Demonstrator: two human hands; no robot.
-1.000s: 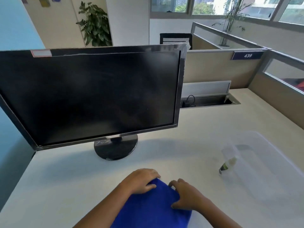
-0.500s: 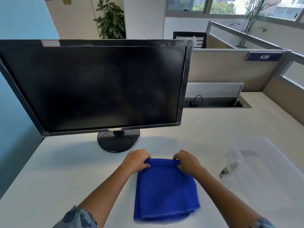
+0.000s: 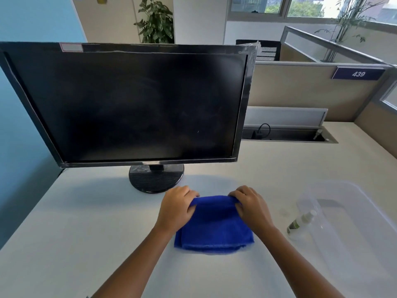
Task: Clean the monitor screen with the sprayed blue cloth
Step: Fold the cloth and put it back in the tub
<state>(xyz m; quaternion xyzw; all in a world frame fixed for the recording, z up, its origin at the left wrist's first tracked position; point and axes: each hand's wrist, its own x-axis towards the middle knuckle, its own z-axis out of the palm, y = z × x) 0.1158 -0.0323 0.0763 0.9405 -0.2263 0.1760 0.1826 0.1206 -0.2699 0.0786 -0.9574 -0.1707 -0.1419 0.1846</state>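
Observation:
A folded blue cloth [image 3: 214, 229] lies on the white desk in front of me. My left hand [image 3: 178, 208] grips its far left corner and my right hand [image 3: 251, 204] grips its far right corner, with the far edge lifted a little off the desk. The black monitor [image 3: 133, 104] stands just behind the cloth on a round black base [image 3: 155, 179], its dark screen facing me with faint smudges.
A small spray bottle [image 3: 300, 222] lies at the edge of a clear plastic bin [image 3: 354, 222] on the right. A cable tray [image 3: 287, 134] is sunk into the desk at the back right. Beige partitions [image 3: 300, 93] fence the desk; a blue wall is on the left.
Both hands have slid from on top of the cloth to its far corners and closed on them. The cloth's far edge has risen. My view has moved closer to the monitor.

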